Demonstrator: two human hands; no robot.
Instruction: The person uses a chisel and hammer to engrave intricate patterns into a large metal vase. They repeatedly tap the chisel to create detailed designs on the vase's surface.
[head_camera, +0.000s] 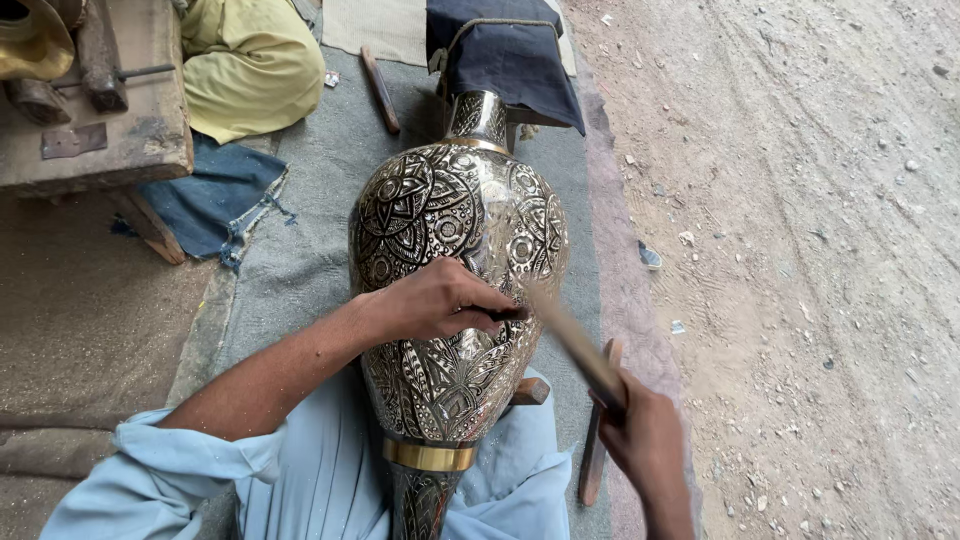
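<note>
- A large engraved metal vase (455, 260) lies lengthwise across the person's lap, neck pointing away.
- The left hand (435, 300) rests on its belly, fingers pinched around a small dark chisel (505, 314).
- The right hand (645, 445), just beside the vase, grips a blurred wooden mallet (580, 345).
- Beneath is a grey mat (310, 250) on sandy ground (800, 250).
- Floral patterns cover the shiny metal; a plain brass band (430, 456) rings the base.
</note>
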